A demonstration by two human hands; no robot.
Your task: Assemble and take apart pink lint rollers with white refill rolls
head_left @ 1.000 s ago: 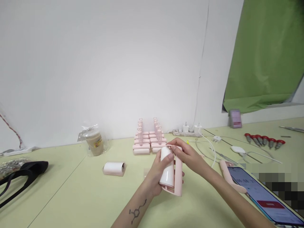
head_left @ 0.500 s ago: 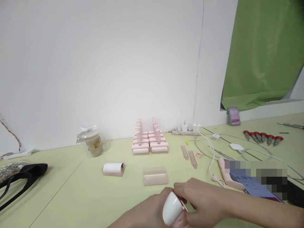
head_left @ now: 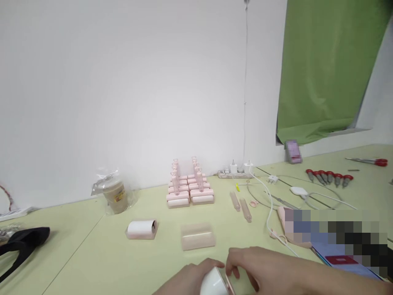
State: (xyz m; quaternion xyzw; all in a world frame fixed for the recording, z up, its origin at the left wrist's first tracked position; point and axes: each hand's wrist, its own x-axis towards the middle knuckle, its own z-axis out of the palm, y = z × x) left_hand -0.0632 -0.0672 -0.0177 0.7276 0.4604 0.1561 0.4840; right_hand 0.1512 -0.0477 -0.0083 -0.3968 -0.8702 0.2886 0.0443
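At the bottom edge of the view both hands grip one white roll in a pink holder [head_left: 215, 283]; only its top shows. My left hand [head_left: 187, 278] wraps the roll from the left. My right hand [head_left: 254, 272] pinches the pink frame from the right. Just beyond them a translucent pink cover [head_left: 197, 236] lies on the green table [head_left: 92, 262]. A second white roll in a pink base [head_left: 141, 229] lies further left. A stack of assembled pink rollers [head_left: 188, 188] stands near the wall.
A wrapped drink cup [head_left: 114, 196] stands at the back left, a black bag [head_left: 21, 241] at the left edge. Two pink handles [head_left: 241, 204], a power strip [head_left: 235, 173], white cables [head_left: 270, 205], red-handled tools [head_left: 330, 177], scissors [head_left: 368, 161] and a phone [head_left: 344, 258] lie to the right.
Both hands have carried the roller down and toward me, from above the table's middle to the bottom edge. The view tilted up and the translucent cover became visible.
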